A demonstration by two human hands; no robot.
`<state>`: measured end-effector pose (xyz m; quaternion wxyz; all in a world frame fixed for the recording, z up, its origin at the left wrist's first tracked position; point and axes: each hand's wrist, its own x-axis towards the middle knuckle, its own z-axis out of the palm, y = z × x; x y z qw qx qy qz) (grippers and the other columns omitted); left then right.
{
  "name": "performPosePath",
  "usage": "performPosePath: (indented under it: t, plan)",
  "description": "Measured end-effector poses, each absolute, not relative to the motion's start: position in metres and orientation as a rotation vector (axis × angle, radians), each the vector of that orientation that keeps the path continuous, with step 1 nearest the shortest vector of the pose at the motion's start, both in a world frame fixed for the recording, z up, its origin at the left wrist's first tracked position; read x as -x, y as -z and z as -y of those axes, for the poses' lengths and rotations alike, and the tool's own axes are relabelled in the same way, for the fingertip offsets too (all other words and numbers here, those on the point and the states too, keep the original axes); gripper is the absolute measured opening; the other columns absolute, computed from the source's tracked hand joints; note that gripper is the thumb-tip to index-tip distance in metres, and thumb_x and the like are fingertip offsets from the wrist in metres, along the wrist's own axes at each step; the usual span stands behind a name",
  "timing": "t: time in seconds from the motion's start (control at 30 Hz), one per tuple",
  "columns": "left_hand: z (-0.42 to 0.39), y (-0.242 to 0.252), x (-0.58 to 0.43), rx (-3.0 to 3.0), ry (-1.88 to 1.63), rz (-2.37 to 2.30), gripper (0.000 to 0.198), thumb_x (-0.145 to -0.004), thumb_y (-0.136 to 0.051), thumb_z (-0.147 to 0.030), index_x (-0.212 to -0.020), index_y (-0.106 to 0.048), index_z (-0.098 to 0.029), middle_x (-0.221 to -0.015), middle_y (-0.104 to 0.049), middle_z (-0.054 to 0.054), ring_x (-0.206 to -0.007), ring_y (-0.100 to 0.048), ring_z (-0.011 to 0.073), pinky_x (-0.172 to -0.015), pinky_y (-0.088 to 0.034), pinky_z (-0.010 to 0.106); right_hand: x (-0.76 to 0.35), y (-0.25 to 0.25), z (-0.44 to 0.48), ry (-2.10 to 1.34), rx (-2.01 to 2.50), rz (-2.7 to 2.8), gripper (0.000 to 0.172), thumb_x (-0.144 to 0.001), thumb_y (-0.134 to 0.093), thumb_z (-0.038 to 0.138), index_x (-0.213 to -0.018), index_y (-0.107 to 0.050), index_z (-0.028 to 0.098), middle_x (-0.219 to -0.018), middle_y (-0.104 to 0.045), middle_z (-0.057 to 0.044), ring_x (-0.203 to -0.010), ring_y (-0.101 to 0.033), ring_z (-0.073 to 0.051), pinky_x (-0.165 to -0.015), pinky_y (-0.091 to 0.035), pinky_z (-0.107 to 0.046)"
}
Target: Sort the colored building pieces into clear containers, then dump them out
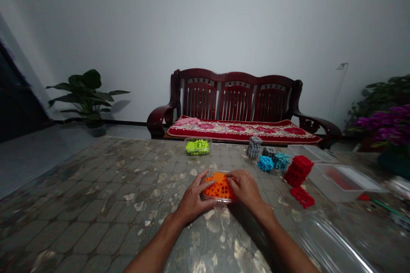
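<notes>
A clear plastic box (221,201) of orange interlocking plastic pieces (219,183) rests on the table in front of me. My left hand (196,196) grips the box around its left side, with fingers along the far rim and over the edge of the pieces. From the right, my right hand (245,187) reaches onto the pieces with curled fingers and thumb close together; whatever lies between its fingertips is hidden. Farther back stands another clear box with lime-green pieces (197,147).
Grey stacked pieces (254,147), blue clusters (265,163) and a red block (299,171) stand to the right. Beyond them lie a translucent bin (333,185) and clear lids (333,243). A wooden bench (237,77) is behind the patterned table (105,187).
</notes>
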<state>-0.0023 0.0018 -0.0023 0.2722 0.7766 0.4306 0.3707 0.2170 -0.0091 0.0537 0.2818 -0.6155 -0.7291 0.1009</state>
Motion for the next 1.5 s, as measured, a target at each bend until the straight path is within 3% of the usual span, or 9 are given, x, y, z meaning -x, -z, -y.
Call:
performPosePath:
  t: [0.2,0.7,1.17,1.5]
  plan:
    - [-0.001,0.003,0.003,-2.13,-0.966,-1.148,0.057,-0.077,-0.084,-0.036,-0.131,-0.069,-0.026,-0.162,-0.039,0.013,-0.147,-0.041,0.034,-0.122,-0.035,0.051,-0.211,-0.049,0.01,-0.309,1.676,1.946,0.031,-0.091,-0.054,0.026,-0.11,-0.079,0.027,-0.105,-0.078,-0.006,-0.104,-0.064,-0.026,-0.097,-0.043,-0.038]
    - [0.003,-0.006,0.001,-2.149,-0.934,-1.167,0.061,-0.075,-0.083,-0.028,-0.134,-0.067,-0.029,-0.161,-0.04,0.011,-0.146,-0.042,0.0342,-0.121,-0.036,0.052,-0.219,-0.036,0.002,-0.376,1.662,1.804,0.035,-0.089,-0.051,0.028,-0.109,-0.079,0.026,-0.108,-0.078,-0.006,-0.108,-0.066,-0.026,-0.101,-0.045,-0.041]
    - [0.002,0.0,0.001,-2.135,-0.935,-1.152,0.078,-0.077,-0.08,-0.028,-0.148,-0.05,-0.022,-0.161,-0.038,0.016,-0.148,-0.039,0.0328,-0.123,-0.032,0.052,-0.219,-0.043,0.006,-0.384,1.675,1.758,0.033,-0.089,-0.05,0.028,-0.103,-0.079,0.025,-0.109,-0.077,-0.007,-0.11,-0.065,-0.027,-0.102,-0.044,-0.041]
    - [0.0,0.004,0.001,-2.117,-1.035,-1.126,0.07,-0.074,-0.083,-0.029,-0.137,-0.054,-0.021,-0.155,-0.045,0.017,-0.145,-0.043,0.0343,-0.12,-0.036,0.054,-0.221,-0.04,0.008,-0.288,1.601,1.78,0.028,-0.09,-0.052,0.024,-0.102,-0.078,0.024,-0.11,-0.077,-0.005,-0.108,-0.064,-0.024,-0.1,-0.044,-0.039]
